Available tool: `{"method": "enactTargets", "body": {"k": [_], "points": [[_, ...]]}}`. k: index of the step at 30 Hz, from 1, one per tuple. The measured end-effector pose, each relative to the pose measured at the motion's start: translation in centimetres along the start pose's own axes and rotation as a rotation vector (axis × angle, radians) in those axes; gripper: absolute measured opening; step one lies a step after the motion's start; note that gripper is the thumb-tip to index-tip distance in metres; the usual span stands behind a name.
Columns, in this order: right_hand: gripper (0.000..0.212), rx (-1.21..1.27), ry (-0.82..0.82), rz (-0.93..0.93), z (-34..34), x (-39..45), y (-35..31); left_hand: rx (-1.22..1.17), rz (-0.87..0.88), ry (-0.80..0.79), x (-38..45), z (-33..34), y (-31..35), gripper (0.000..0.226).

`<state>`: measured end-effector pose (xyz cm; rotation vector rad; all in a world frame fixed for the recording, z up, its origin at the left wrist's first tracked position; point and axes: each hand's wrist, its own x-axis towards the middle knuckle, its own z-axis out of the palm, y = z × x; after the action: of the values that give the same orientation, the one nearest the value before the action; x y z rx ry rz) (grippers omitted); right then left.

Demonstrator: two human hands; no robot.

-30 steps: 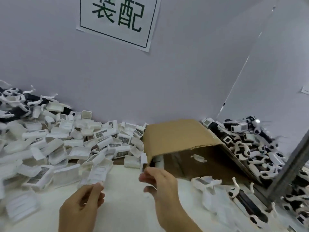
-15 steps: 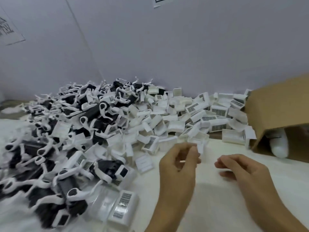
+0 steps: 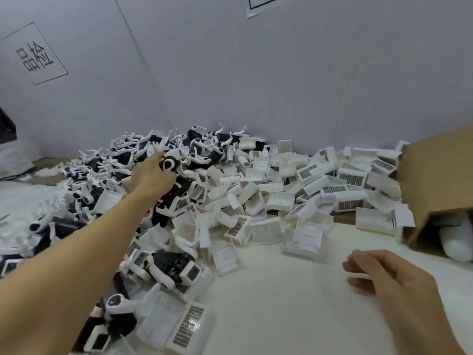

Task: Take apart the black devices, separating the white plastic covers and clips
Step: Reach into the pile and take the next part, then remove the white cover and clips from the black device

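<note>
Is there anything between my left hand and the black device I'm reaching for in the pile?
Nothing visible. The left hand is already on top of the pile, its fingers on a black device with a white clip. Other devices and clips crowd round it, so it may snag when lifted. The right hand hovers over the table, holding nothing.
</note>
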<state>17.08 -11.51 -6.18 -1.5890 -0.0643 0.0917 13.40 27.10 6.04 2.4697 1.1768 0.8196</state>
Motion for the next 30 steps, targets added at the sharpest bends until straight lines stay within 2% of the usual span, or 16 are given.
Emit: {"method": "enactTargets", "body": {"k": [3,5,7,9,11,14,16,17,19,23,26,27,30], "points": [[0.022,0.014,-0.013,-0.042,0.0,-0.1,0.1,-0.111,0.265,0.277,-3.7,-0.9,3.4,0.043],[0.02,0.046,-0.041,-0.091,0.1,-0.6,-0.3,-0.247,0.38,0.307,-7.7,-1.6,7.0,0.05],[0.021,0.102,-0.066,-0.175,0.2,-1.5,-1.0,-0.58,0.313,0.089,-12.4,-1.6,10.5,0.062],[0.038,0.176,-0.045,-0.307,0.0,-2.4,-1.3,-0.915,0.082,-0.229,-17.1,-0.9,13.3,0.073],[0.052,0.171,-0.022,-0.418,-0.3,-3.2,-1.5,-1.011,-0.155,-0.478,-20.8,0.9,14.8,0.084],[0.047,0.07,0.0,-0.508,-0.3,-3.9,-1.5,-1.184,-0.486,-0.844,-24.7,3.4,14.9,0.096],[0.036,0.04,0.072,-0.502,-0.2,-3.4,-1.0,-1.51,-0.667,-1.025,-25.9,4.8,13.8,0.082],[0.024,0.044,0.116,-0.484,-0.3,-3.1,-0.8,-1.628,-0.696,-1.044,-26.3,5.4,13.1,0.069],[0.002,0.062,0.147,-0.414,-0.4,-2.3,-0.7,-1.672,-0.629,-1.013,-26.9,6.6,12.3,0.049],[0.024,0.033,0.162,-0.38,0.0,-2.3,-1.3,-1.656,-0.412,-0.885,-26.9,7.8,11.8,0.042],[0.015,-0.051,0.14,-0.415,0.2,-2.5,-1.0,-1.665,-0.31,-0.748,-26.2,8.1,11.3,0.034],[0.023,-0.12,0.108,-0.443,0.1,-2.6,-0.7,-1.667,-0.297,-0.721,-26.1,8.0,11.3,0.029],[0.071,-0.364,-0.096,-0.42,0.4,-2.5,0.0,-1.738,-0.378,-0.701,-25.8,7.7,11.2,0.029]]}}
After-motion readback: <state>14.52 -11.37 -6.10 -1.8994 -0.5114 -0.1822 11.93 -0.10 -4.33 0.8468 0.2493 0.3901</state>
